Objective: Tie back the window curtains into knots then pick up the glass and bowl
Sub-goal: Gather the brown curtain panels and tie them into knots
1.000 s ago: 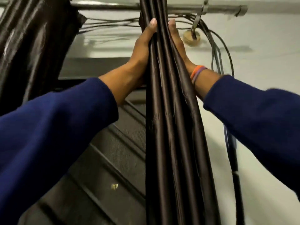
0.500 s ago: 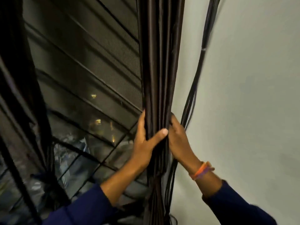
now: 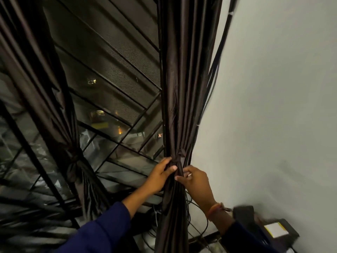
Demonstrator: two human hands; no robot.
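Gathering the right-hand curtain [image 3: 179, 88] into one rope, you have both hands on it just beside the pale wall [image 3: 273, 106]. Your left hand [image 3: 160, 177] wraps the bundle from the window side, thumb laid across the front, fingers curled round the folds. Your right hand [image 3: 196, 181] pinches the cloth from the wall side, fingertips touching the same narrow waist. Just above your hands there's a small bunched wrinkle, so I judge the knot is only starting here.

To do this well, keep every pleat inside the left grip so none slips loose, hold the waist tight, and let the right hand bring the lower tail round and through. Watch the black cables [image 3: 213, 75] running between the curtain and the wall: they hang close against the fabric, and catching one in the loop would spoil the knot. Pull snug, not hard, since the cloth looks slick and may slide.

Counting now: two curtains in view. The left curtain [image 3: 45, 79], well away from the wall across the barred window [image 3: 113, 73], already carries one knot [image 3: 73, 158]. Two hands, both grasping. One dark box [image 3: 273, 232] sits low against the wall. Glass and bowl: none in view, so I cannot tell where they are.
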